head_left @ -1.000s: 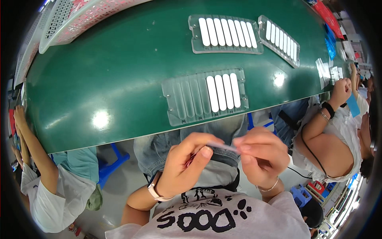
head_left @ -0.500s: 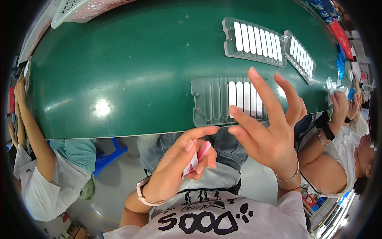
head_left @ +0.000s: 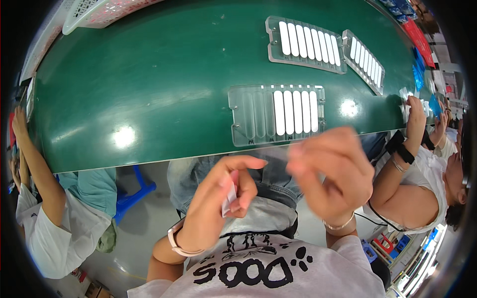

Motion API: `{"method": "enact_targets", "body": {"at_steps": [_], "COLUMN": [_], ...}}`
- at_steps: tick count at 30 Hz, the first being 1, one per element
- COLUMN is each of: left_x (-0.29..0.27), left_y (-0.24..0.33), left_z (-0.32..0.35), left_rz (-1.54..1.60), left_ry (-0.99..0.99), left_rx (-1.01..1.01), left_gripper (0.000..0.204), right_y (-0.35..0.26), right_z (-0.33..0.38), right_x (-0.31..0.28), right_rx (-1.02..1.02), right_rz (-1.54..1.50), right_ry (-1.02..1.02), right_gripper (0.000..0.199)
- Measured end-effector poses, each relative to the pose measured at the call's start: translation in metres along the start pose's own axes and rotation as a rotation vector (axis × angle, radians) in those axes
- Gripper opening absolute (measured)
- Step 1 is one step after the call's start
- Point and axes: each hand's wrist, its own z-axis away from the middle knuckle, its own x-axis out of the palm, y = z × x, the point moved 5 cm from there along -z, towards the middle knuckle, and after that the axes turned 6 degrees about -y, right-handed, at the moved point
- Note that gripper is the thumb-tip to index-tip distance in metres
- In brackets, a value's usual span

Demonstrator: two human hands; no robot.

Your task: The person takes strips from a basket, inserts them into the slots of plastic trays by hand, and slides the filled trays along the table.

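My left hand [head_left: 218,201], below the table's near edge, has its fingers curled round a small pink-and-white strip [head_left: 229,201], with the index finger stretched out to the right. Smeared by motion, my right hand [head_left: 335,171] is closed with thumb and fingertips together near that edge. Whatever it pinches is too blurred to make out. Just beyond both hands lies a clear slotted tray [head_left: 238,114]. Several white round-ended strips [head_left: 296,113] fill the tray's right-hand slots, while the left-hand slots show no strips.
Two more clear trays, a far tray [head_left: 305,44] and a slanted tray [head_left: 364,62], hold white strips on the green table [head_left: 134,84]. A white plastic basket [head_left: 102,12] stands at the far left. People sit at both sides; a co-worker's hand [head_left: 416,111] is at the right.
My right hand has gone from spread fingers over the tray to a closed pinch nearer me, uncovering the tray's right part. My left hand still holds the strip.
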Motion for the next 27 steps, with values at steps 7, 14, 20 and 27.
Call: {"method": "enact_targets", "body": {"at_steps": [7,14,20,27], "left_x": [-0.005,0.0,0.008,0.007], "left_y": [0.009,0.009,0.007,0.016], "left_z": [0.002,0.004,0.007,0.014], "left_rz": [0.098,-0.03,0.007,-0.397], "left_ry": [0.116,0.143,0.093,0.025], "left_rx": [0.048,0.025,-0.07,-0.018], "left_gripper": [0.054,0.062,0.057,0.027], "right_y": [0.007,-0.006,-0.008,0.009], "right_z": [0.009,-0.013,-0.009,-0.005], "right_x": [0.018,0.01,0.026,0.011], "right_rx": [-0.097,0.01,-0.015,0.348], "right_rz": [0.571,0.551,-0.188,-0.498], "right_ry": [-0.185,-0.274,-0.38,-0.247], "right_gripper": [0.03,0.027,0.019,0.01]}}
